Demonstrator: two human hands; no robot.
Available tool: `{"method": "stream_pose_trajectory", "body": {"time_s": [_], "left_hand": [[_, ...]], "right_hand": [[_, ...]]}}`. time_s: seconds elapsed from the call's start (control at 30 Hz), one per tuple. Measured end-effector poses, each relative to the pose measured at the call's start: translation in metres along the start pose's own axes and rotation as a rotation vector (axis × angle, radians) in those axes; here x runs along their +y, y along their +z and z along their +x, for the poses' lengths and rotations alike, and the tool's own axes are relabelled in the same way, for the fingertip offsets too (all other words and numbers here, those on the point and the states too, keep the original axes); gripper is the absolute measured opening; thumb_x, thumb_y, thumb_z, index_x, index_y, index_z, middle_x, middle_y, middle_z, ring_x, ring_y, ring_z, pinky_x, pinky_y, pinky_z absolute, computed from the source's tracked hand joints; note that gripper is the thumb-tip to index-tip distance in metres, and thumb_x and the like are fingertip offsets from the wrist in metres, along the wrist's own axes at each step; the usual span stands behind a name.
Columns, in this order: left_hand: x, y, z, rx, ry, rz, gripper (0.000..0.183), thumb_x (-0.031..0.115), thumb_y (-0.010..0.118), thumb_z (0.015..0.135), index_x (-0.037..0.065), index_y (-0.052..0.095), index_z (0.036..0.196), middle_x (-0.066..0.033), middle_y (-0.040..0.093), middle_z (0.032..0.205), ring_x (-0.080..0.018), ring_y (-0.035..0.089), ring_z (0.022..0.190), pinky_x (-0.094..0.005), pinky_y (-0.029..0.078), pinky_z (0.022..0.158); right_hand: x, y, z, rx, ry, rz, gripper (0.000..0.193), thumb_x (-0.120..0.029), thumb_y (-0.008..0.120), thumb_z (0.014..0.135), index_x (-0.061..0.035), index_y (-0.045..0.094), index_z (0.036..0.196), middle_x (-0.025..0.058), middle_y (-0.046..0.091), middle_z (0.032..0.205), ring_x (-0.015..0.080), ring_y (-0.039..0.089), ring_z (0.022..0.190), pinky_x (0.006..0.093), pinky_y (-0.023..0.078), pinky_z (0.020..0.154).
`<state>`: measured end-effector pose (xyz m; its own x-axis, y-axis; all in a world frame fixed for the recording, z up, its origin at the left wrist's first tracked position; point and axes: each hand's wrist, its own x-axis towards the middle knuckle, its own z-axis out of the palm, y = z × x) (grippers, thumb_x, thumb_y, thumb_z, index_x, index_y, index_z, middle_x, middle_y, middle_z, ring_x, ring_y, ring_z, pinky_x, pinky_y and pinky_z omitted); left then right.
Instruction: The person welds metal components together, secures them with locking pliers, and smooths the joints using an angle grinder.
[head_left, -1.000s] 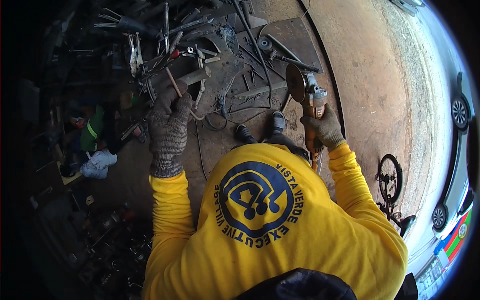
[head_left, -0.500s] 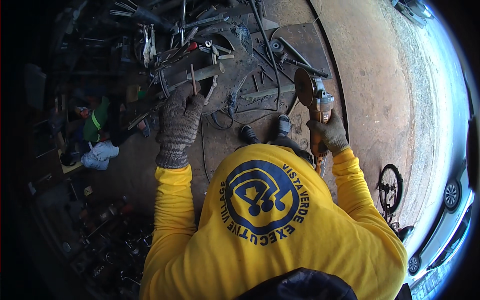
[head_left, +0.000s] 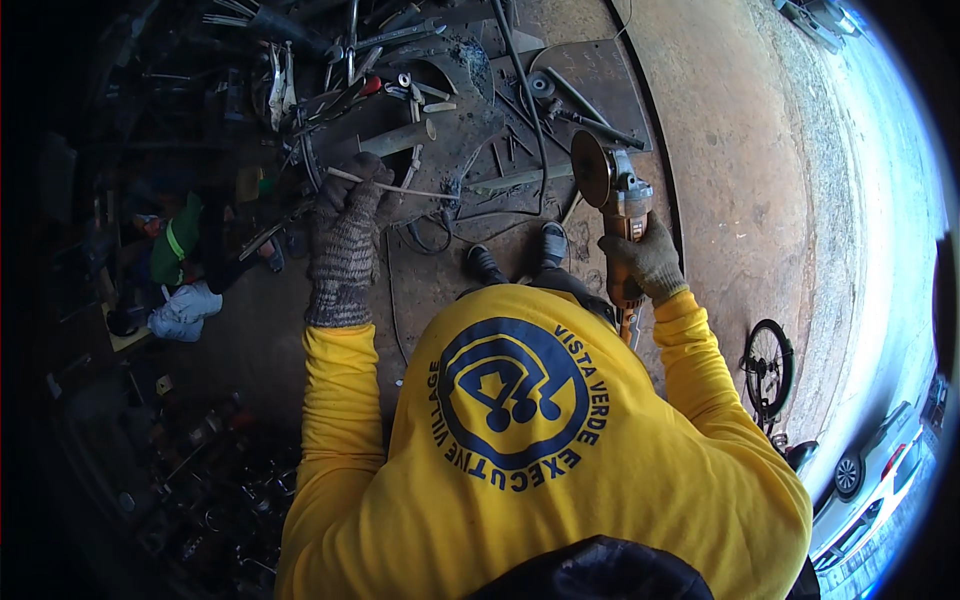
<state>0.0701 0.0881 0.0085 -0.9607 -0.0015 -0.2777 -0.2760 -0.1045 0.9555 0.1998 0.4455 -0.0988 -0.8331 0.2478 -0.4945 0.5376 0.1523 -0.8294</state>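
The left grip (head_left: 350, 200) is clamped on a rod (head_left: 425, 192) near one end, apparently leaving its longer part free rightward, while the right grip (head_left: 645, 262) encloses the grinder (head_left: 628, 222) by its body, disc (head_left: 592, 170) just beyond that grip, presumably for clearance.

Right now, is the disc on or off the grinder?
On: the round disc sits at the head of the angle grinder, which the right hand grips. Whether it spins, I cannot tell.
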Motion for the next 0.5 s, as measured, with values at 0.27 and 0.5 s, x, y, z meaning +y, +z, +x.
{"method": "stream_pose_trajectory", "body": {"time_s": [0.27, 0.5], "left_hand": [[-0.004, -0.014, -0.003, -0.073, 0.079, 0.224, 0.031, 0.003, 0.073, 0.093, 0.008, 0.07, 0.123, -0.0079, 0.065, 0.127, -0.0172, 0.066, 0.109, -0.0314, 0.06, 0.091], [-0.01, -0.037, -0.005, -0.133, -0.005, 0.01, 0.03, 0.017, 0.075, 0.094, 0.005, 0.069, 0.121, -0.0082, 0.069, 0.117, -0.0198, 0.07, 0.097, -0.0342, 0.061, 0.09]], "right_hand": [[-0.007, 0.003, -0.002, -0.004, 0.029, 0.018, 0.069, -0.026, 0.089, 0.069, -0.0015, 0.06, 0.126, 0.013, 0.071, 0.109, 0.0238, 0.069, 0.093, 0.0366, 0.056, 0.086], [-0.013, 0.007, -0.002, 0.0, 0.024, 0.012, 0.068, -0.025, 0.089, 0.069, -0.0013, 0.06, 0.126, 0.013, 0.072, 0.108, 0.0235, 0.069, 0.092, 0.0363, 0.056, 0.085]]}}
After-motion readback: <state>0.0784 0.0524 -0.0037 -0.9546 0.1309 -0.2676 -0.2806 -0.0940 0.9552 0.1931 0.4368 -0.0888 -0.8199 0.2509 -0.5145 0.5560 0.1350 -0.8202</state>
